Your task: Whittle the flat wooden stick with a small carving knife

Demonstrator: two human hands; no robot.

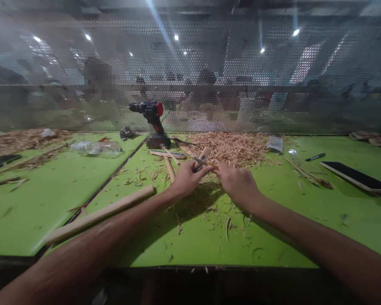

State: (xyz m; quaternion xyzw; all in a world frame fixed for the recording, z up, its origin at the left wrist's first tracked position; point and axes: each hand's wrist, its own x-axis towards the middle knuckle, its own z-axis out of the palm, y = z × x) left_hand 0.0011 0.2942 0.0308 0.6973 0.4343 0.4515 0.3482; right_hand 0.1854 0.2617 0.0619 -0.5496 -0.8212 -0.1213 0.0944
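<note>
Over the middle of the green table, my left hand (186, 178) is closed around a short pale piece of wood (205, 153) with blue marks. My right hand (239, 184) is a fist around the handle of a knife, whose thin blade (199, 161) points left across the wood. The left thumb reaches to the knife near my right fingers. Most of the handle is hidden in the right fist. Just beyond both hands lies a big heap of wood shavings (233, 146).
A cordless drill (152, 120) stands upright behind the left hand, near wooden sticks (169, 169). A long wooden bar (101, 214) lies left. Farther left is a clear plastic bottle (97, 148). A tablet (360, 176) and black pen (315, 157) lie right. A perforated screen (190, 97) closes the back.
</note>
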